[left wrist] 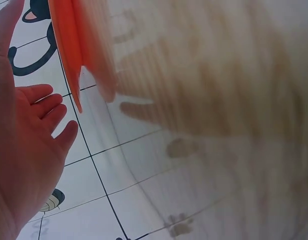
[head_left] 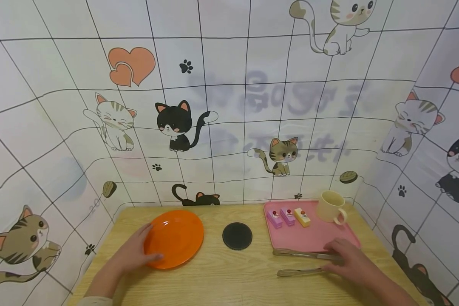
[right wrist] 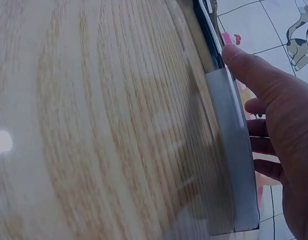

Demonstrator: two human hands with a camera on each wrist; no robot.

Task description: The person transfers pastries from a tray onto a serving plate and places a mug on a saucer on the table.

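My left hand [head_left: 134,250] is at the left rim of a round orange plate [head_left: 177,238], its thumb over the front rim. In the left wrist view the fingers [left wrist: 54,107] are loosely bent, beside the plate's edge. At the right, my right hand [head_left: 348,261] reaches around the right end of metal tongs [head_left: 300,253] whose two arms lie spread. The right wrist view has the thumb [right wrist: 243,62] close against the tongs' metal band, the other fingers loosely bent and partly hidden behind it.
Behind the tongs lies a pink tray [head_left: 298,242] with several small toy cakes [head_left: 288,216] and a pale yellow mug [head_left: 329,208]. A dark round coaster [head_left: 237,236] sits between plate and tray. Cat-patterned wall covering [head_left: 229,170] borders the wooden table [head_left: 214,280].
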